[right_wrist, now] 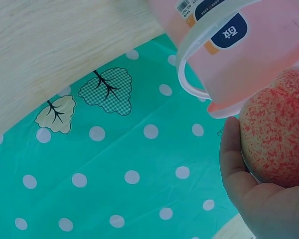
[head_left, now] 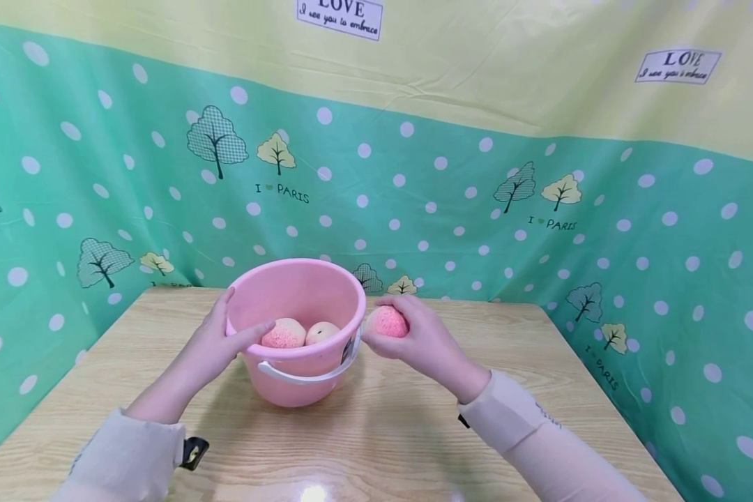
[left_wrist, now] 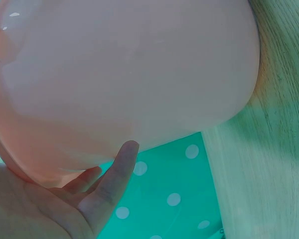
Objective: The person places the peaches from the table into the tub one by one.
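A pink bucket [head_left: 295, 380] with a white handle [head_left: 301, 378] stands on the wooden table. Two peaches show inside it: a pink-speckled one [head_left: 284, 334] and a paler one [head_left: 321, 332]. My left hand [head_left: 221, 337] grips the bucket's left rim, thumb over the edge and fingers along the outer wall; the left wrist view shows those fingers [left_wrist: 120, 169] against the pink side. Just right of the bucket, my right hand [head_left: 420, 336] holds another peach [right_wrist: 279, 132], red-speckled, above the table. Part of that peach is hidden by the hand.
The light wooden table [head_left: 477, 432] carries the bucket. A green and yellow curtain [head_left: 414, 167] with dots and tree prints hangs behind and at both sides. A dark-blue label [right_wrist: 229, 34] is on the bucket's side.
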`<state>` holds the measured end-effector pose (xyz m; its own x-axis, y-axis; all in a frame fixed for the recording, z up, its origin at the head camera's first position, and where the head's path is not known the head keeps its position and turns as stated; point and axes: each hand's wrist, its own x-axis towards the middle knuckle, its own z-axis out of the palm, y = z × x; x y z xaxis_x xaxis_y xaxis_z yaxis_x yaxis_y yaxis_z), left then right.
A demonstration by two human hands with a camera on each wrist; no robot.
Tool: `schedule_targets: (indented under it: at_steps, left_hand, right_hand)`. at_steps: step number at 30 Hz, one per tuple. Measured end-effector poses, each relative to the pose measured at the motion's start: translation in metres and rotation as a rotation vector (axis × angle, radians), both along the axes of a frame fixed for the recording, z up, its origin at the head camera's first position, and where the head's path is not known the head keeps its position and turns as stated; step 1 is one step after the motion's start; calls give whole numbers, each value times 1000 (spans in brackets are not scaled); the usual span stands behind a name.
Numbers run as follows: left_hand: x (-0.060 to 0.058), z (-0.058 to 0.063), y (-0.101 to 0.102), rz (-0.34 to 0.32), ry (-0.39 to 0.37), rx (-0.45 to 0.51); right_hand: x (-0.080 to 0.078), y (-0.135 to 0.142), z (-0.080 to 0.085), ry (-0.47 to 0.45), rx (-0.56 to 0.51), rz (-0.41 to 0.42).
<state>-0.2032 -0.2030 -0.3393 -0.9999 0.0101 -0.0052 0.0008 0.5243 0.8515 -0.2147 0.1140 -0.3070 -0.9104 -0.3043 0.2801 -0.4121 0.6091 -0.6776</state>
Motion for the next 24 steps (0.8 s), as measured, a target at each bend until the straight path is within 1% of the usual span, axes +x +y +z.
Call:
schedule_targets:
  at_steps: [13, 24]
  left_hand:
    - [0, 0, -1, 0, 6, -7]
    - [-1, 0, -1, 5, -8, -12]
  right_hand:
    - [-3, -2, 7, 19, -30, 18]
    - [-6, -4, 11, 32, -45, 13]
